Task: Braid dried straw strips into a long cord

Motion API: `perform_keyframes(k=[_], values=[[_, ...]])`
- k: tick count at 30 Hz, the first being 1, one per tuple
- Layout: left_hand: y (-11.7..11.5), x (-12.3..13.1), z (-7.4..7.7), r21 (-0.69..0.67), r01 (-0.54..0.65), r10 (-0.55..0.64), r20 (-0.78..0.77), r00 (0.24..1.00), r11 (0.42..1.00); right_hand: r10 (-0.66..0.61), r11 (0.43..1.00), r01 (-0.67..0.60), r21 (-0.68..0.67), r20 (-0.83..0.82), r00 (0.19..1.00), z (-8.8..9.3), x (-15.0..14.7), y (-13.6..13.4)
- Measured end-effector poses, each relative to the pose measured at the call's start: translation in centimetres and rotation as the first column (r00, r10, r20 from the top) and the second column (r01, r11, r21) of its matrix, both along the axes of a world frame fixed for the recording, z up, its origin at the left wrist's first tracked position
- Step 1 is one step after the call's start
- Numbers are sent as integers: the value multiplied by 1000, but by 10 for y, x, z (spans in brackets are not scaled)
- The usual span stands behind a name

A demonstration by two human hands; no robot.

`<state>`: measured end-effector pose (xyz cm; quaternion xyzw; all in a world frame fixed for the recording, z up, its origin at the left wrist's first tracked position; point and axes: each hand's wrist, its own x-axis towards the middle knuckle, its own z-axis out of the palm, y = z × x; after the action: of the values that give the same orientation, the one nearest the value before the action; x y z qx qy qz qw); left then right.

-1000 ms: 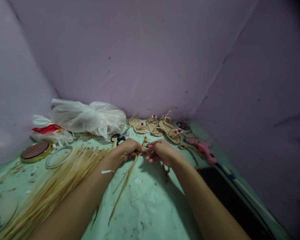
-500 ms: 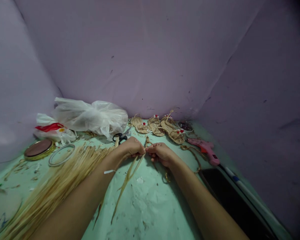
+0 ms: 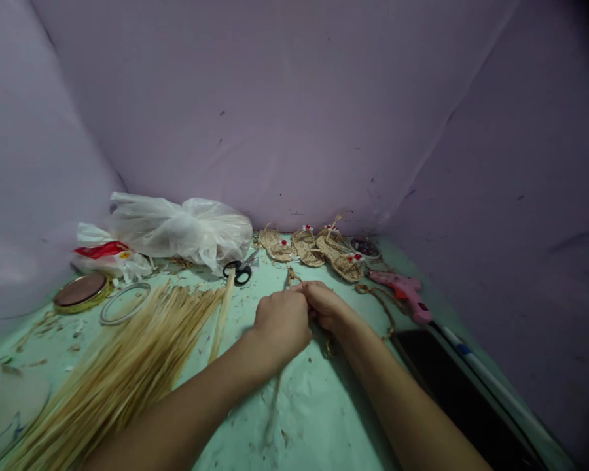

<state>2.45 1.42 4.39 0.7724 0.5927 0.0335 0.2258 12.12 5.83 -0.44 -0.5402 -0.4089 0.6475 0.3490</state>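
My right hand is closed on a thin braided cord of tan fibre, whose knotted end sticks up beyond the fingers. My left hand is a fist against it, knuckles up, crossing in front of the right fingertips. A blurred fibre strand hangs from under the left fist toward the table's near side. The fingers of the left hand and the join between strand and cord are hidden. More cord, curled and brown, shows under the right wrist.
Loose pale fibre strips spread at left, near black-handled scissors. Small woven slippers with red beads line the back, beside a plastic bag. A pink glue gun and a dark flat object lie at right.
My left hand has moved right and nearer to me, over the right fingertips. Its pale strips have swung out of plain sight, leaving one blurred strand. My right hand stays nearly still.
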Motion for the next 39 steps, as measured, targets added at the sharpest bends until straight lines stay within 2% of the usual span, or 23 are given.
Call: perform_keyframes(k=[3,5,6,7,9,10,11,13,15,16,19,22,25,26,27,29,31,34,36,39], values=[[5,-7,-1,-26,114,-115,-25,993,993,-6,999,5,-46,-34,999,3,0,-1],[17,-16,1,-109,98,-92,57,994,989,-20,999,20,-30,7,1000,5,-1,-1],[24,-22,1,-150,59,-40,125,991,987,-14,1000,15,-18,28,1000,6,-1,-1],[32,-26,2,-172,-34,67,191,979,984,-3,1000,3,-10,43,999,7,0,-1],[46,-32,1,-182,-214,268,366,891,960,26,1000,-26,-9,61,998,9,0,-2],[52,-33,-2,-274,-239,341,428,837,931,35,999,-34,-13,63,997,9,1,-2],[57,-33,-5,-384,-220,397,476,785,897,43,999,-41,-20,59,997,10,1,-2],[62,-30,-14,-604,-88,472,516,714,792,57,998,-56,-28,46,997,10,2,-1],[65,-28,-22,-699,15,504,531,681,715,74,997,-73,-15,58,996,10,3,0],[65,-28,-25,-707,26,506,531,680,706,86,996,-86,2,82,993,10,4,1],[67,-29,-29,-675,-10,474,508,719,738,128,985,-151,87,233,964,8,8,3],[67,-29,-28,-638,-32,424,472,773,769,149,931,-291,221,498,854,8,12,5],[66,-27,-26,-577,-71,400,468,788,814,27,839,-435,327,773,634,14,12,2],[66,-25,-25,-559,-83,396,468,790,825,-28,826,-454,334,829,559,16,11,0],[65,-24,-25,-542,-93,390,464,795,835,-74,829,-452,329,866,495,20,10,-1],[64,-23,-24,-506,-116,374,446,813,855,-116,872,-395,289,906,407,26,7,-5],[62,-21,-24,-467,-138,359,426,830,873,-98,917,-324,234,918,385,30,5,-7],[60,-21,-26,-459,-166,375,412,831,873,-38,938,-299,177,908,418,31,0,-10],[60,-21,-28,-518,-177,428,417,802,837,-56,929,-314,197,912,407,31,-6,-15],[62,-24,-32,-610,-140,503,477,721,780,-161,904,-328,276,928,337,30,-18,-25]])
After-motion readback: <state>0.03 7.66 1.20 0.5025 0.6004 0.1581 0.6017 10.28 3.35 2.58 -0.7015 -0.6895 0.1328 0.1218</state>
